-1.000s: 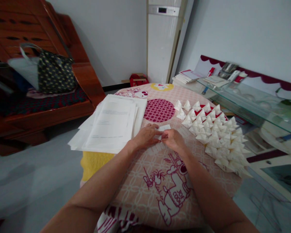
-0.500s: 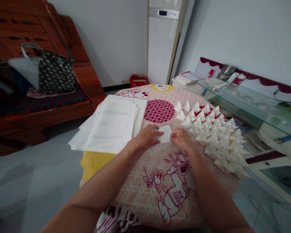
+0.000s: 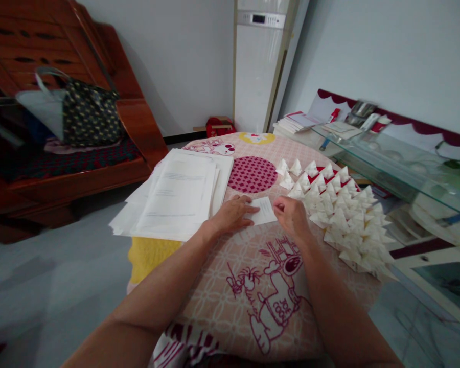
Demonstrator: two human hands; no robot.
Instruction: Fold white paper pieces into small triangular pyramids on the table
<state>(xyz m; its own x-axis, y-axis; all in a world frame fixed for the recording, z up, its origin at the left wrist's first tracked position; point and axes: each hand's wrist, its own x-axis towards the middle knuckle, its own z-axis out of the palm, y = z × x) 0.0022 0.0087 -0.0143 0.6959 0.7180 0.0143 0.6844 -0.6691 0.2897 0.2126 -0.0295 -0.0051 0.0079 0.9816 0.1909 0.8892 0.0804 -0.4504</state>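
Observation:
A small folded white sheet of paper [image 3: 263, 210] with faint printed lines lies on the patterned tablecloth [image 3: 210, 286] in front of me. My left hand [image 3: 235, 212] rests flat over its left part, fingers stretched out and apart. Just at the sheet's right edge, my right hand [image 3: 291, 212] is closed with its fingers curled in; nothing shows between them. To the right stand many pointed folded paper pieces [image 3: 341, 214], set close together in rows. On the left lies a stack of large printed white sheets [image 3: 176, 197].
A glass shelf unit [image 3: 391, 168] with papers and small items flanks the table's right side. At left is a wooden bench [image 3: 138, 120] bearing a dark patterned bag [image 3: 90, 115]. A tall white air conditioner [image 3: 255, 76] stands behind the table, near a red item [image 3: 218, 126].
My right hand has slid a little to the right, toward and just past the sheet's right edge. My left hand stays in place on the sheet.

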